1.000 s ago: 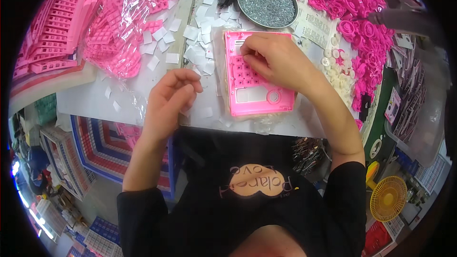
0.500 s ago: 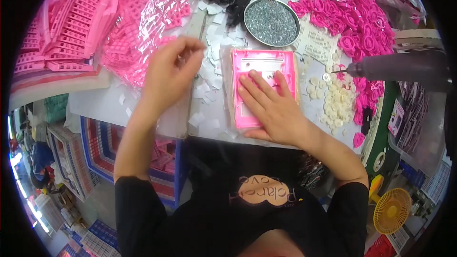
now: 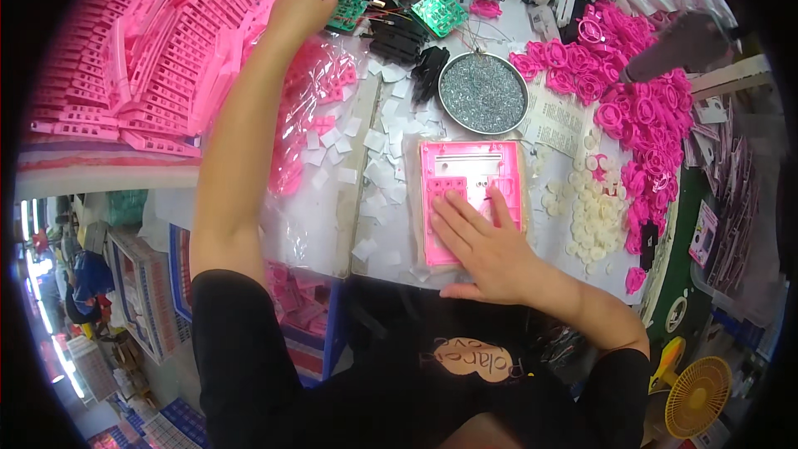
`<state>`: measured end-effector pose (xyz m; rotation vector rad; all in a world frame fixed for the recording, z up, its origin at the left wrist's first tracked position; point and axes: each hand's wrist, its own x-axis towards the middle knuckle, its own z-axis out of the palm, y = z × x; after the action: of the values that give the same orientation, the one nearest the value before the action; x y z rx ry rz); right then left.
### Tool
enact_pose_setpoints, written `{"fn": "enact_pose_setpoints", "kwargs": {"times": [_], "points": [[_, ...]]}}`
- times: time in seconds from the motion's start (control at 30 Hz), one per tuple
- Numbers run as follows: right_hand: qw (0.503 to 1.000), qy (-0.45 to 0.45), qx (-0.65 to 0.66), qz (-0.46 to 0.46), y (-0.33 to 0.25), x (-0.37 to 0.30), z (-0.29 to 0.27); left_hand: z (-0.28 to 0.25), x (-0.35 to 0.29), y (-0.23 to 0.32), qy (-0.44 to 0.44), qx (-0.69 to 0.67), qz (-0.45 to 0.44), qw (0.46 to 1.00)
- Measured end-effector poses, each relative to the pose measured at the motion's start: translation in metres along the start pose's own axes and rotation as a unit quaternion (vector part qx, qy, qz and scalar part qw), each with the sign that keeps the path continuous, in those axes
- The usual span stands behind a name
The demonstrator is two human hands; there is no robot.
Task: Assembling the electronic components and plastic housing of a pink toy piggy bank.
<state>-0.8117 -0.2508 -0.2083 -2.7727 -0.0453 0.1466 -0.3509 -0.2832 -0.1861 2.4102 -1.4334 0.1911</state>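
Note:
My right hand [image 3: 490, 249] lies flat with fingers spread on a shallow pink plastic case [image 3: 511, 158], its open inside facing up. The fingertips touch the lower part of a small pink button piece [image 3: 447, 185] set in the case's left side. A wrapped flat pad [image 3: 524, 233] lies under the case. Far out on the left, my left hand [image 3: 301, 10] is closed, its fingers against the left edge of a green circuit board [image 3: 349, 12] with wires. Whether the fingers grip the board is hidden.
A round dish of small screws [image 3: 484, 93] stands beyond the case. On the right are pink ring-shaped parts [image 3: 636, 104], cream discs [image 3: 598, 224] and a hanging dark electric screwdriver [image 3: 686, 46]. Pink plastic frames [image 3: 141, 58] and bagged pink pieces [image 3: 320, 75] fill the left.
My left hand has moved from beside the case out to the circuit board, and its fingers have closed. My right hand stays on the case. The view has shifted, and the screwdriver hangs farther away.

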Motion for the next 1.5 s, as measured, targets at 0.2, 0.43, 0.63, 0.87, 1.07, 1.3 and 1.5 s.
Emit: {"fn": "enact_pose_setpoints", "kwargs": {"times": [0.2, 0.43, 0.63, 0.87, 1.07, 1.3, 1.5], "points": [[0.999, -0.017, 0.045, -0.006, 0.002, 0.0, -0.007, 0.037, 0.056, 0.043, -0.04, -0.013, -0.033, 0.999], [0.997, 0.009, 0.067, 0.035, -0.003, -0.011, -0.009, 0.042, 0.058, 0.089, -0.082, -0.126, -0.107, 0.983], [0.998, 0.023, 0.045, 0.031, -0.004, -0.016, -0.002, 0.03, 0.033, 0.078, -0.038, -0.123, -0.052, 0.99], [0.999, 0.024, 0.021, 0.026, -0.006, -0.008, 0.001, 0.014, 0.036, 0.036, -0.015, -0.025, -0.058, 0.998], [0.994, 0.051, 0.089, 0.024, 0.0, -0.009, -0.007, -0.002, -0.005, 0.063, -0.028, -0.092, -0.05, 0.994], [0.979, 0.189, 0.053, 0.055, 0.012, -0.025, -0.011, -0.016, -0.192, 0.139, -0.122, -0.246, 0.294, 0.915], [0.984, 0.169, 0.011, 0.051, 0.008, -0.015, -0.001, -0.005, -0.266, 0.14, -0.099, -0.194, 0.333, 0.917]]}}
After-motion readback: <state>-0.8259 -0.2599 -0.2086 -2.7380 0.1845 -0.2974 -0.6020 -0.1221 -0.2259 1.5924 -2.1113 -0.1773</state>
